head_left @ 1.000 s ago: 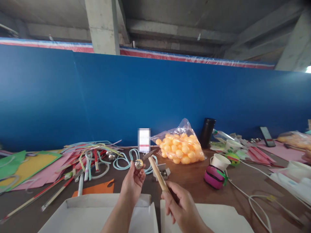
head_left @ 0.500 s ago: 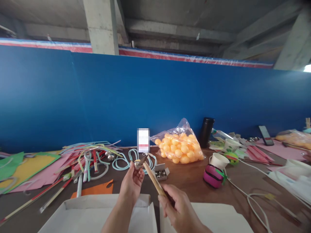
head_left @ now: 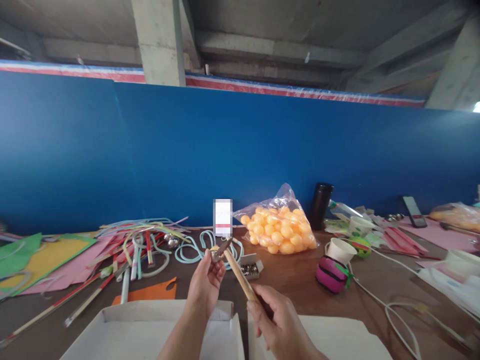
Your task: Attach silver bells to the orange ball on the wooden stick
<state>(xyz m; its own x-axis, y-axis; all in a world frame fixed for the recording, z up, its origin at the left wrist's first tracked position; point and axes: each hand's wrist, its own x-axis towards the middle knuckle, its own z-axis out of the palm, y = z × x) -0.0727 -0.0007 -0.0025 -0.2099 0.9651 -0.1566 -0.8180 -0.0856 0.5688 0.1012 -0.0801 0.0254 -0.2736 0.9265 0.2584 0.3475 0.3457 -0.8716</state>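
Observation:
My left hand is raised over the table and pinches a small shiny metal ball at its fingertips. My right hand grips the wooden handle of a small hammer, which slants up to the left. The hammer's metal head rests against the ball. Below both hands lie two shallow white cardboard boxes, side by side at the near edge.
A clear bag of orange balls sits behind the hands, a small open box of metal balls just in front of it. Coloured paper sheets and straws spread left. A pink ball, paper cups, cables and a black cylinder lie right.
The hammer head has swung left from beside the ball onto it. My left hand keeps the ball in nearly the same spot.

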